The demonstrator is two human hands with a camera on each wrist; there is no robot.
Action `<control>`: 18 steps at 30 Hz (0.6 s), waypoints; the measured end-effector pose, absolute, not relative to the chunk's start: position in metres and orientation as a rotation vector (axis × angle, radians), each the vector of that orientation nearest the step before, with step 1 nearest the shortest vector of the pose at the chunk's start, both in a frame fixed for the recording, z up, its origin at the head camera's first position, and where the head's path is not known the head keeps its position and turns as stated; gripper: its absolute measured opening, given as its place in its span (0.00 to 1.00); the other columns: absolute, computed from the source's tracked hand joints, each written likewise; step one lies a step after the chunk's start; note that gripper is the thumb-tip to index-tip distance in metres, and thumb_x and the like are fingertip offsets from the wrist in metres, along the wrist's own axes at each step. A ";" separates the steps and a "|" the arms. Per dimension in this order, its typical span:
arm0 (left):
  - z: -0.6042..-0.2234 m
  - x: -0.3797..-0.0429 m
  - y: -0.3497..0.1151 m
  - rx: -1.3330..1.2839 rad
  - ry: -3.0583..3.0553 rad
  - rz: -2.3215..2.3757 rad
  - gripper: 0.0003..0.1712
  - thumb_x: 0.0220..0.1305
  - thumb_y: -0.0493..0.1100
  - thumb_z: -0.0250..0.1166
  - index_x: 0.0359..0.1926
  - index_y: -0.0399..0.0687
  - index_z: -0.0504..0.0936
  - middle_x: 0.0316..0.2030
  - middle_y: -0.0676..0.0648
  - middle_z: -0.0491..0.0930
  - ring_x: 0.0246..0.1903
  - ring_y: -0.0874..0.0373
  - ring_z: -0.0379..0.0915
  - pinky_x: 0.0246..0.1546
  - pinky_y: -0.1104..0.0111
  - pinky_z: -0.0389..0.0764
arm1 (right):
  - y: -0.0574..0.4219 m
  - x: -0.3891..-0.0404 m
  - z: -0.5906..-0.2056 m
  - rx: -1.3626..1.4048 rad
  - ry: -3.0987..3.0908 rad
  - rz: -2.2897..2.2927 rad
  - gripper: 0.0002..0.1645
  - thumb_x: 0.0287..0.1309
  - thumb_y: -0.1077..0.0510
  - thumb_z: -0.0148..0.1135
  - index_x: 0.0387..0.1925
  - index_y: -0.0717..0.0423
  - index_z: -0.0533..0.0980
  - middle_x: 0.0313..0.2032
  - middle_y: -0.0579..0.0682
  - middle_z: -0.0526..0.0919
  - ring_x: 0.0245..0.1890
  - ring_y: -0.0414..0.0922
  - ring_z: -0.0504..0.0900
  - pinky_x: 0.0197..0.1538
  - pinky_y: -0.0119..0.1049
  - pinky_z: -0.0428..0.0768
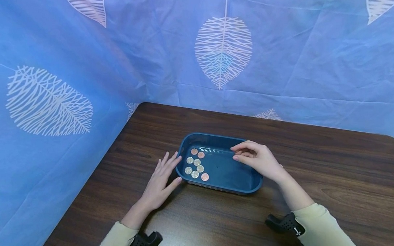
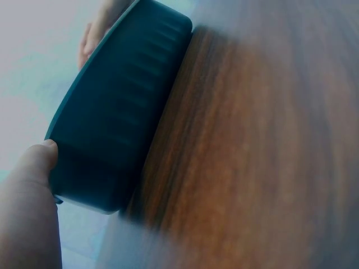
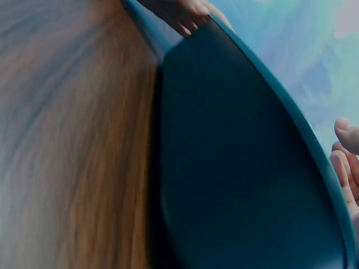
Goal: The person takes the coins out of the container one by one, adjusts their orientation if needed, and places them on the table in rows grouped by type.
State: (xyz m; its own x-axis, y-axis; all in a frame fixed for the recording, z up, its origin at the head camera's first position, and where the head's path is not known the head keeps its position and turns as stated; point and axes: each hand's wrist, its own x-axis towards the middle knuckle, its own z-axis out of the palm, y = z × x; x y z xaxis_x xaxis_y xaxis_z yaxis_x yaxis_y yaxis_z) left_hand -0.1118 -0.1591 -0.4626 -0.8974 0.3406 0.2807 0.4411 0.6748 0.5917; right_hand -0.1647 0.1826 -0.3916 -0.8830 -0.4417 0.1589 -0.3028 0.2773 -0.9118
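Tray point(image 1: 231, 174): set on the counter point(image 1: 315, 162), the coins point(image 1: 197, 162) grouped in its left half.
Left hand point(image 1: 161, 182): laid at the tray's left rim, fingers spread — steadied that way, it seems.
Right hand point(image 1: 258, 159): held over the tray's right end, thumb and fingers apart, nothing seen between them.
Coin step: handling inside the tray, apparently.
Next move: if a coin is wanted, a fine edge pinch is called for.
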 end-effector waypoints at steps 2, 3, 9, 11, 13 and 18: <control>-0.463 -0.112 -0.159 -0.642 -2.740 -1.025 0.34 0.70 0.57 0.53 0.73 0.57 0.58 0.73 0.56 0.49 0.73 0.55 0.34 0.67 0.43 0.41 | 0.170 -0.165 -0.391 -0.717 2.367 -1.662 0.17 0.59 0.62 0.64 0.50 0.63 0.78 0.45 0.60 0.79 0.40 0.44 0.81 0.40 0.36 0.82; -0.463 -0.112 -0.159 -0.643 -2.741 -1.025 0.34 0.70 0.57 0.53 0.73 0.57 0.58 0.73 0.56 0.49 0.73 0.56 0.34 0.68 0.43 0.41 | 0.165 -0.165 -0.390 -0.717 2.346 -1.657 0.17 0.59 0.62 0.64 0.50 0.62 0.78 0.45 0.60 0.79 0.40 0.45 0.81 0.41 0.36 0.82; -0.462 -0.112 -0.159 -0.639 -2.746 -1.012 0.34 0.70 0.57 0.52 0.73 0.57 0.57 0.73 0.57 0.49 0.73 0.56 0.33 0.68 0.44 0.42 | 0.137 -0.170 -0.397 -0.785 2.257 -1.634 0.16 0.59 0.58 0.65 0.49 0.58 0.79 0.44 0.62 0.79 0.39 0.46 0.80 0.42 0.36 0.81; -0.462 -0.112 -0.159 -0.636 -2.752 -1.005 0.34 0.70 0.58 0.52 0.73 0.57 0.57 0.73 0.57 0.49 0.73 0.56 0.33 0.68 0.45 0.41 | 0.129 -0.171 -0.399 -0.812 2.234 -1.618 0.16 0.59 0.59 0.65 0.49 0.60 0.79 0.44 0.62 0.79 0.39 0.46 0.81 0.43 0.36 0.81; -0.463 -0.112 -0.159 -0.638 -2.754 -1.001 0.34 0.70 0.58 0.52 0.73 0.57 0.57 0.73 0.56 0.49 0.73 0.55 0.33 0.68 0.44 0.41 | 0.123 -0.173 -0.402 -0.817 2.208 -1.600 0.16 0.59 0.59 0.65 0.48 0.61 0.79 0.44 0.62 0.80 0.40 0.46 0.81 0.43 0.35 0.81; -0.464 -0.112 -0.160 -0.639 -2.755 -1.008 0.34 0.70 0.57 0.52 0.73 0.58 0.56 0.73 0.56 0.49 0.73 0.55 0.33 0.68 0.44 0.41 | 0.114 -0.179 -0.411 -0.814 2.160 -1.490 0.16 0.60 0.62 0.64 0.49 0.64 0.78 0.42 0.60 0.82 0.39 0.45 0.82 0.43 0.33 0.81</control>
State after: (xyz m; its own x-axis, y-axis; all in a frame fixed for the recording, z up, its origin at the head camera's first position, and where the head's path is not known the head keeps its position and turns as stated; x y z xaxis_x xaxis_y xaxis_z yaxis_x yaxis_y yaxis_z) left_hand -0.1125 -0.1598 -0.4635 -0.9002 0.3423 0.2691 0.4351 0.6854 0.5839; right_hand -0.1787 0.1139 -0.4107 -0.7544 -0.6563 0.0073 -0.2396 0.2651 -0.9340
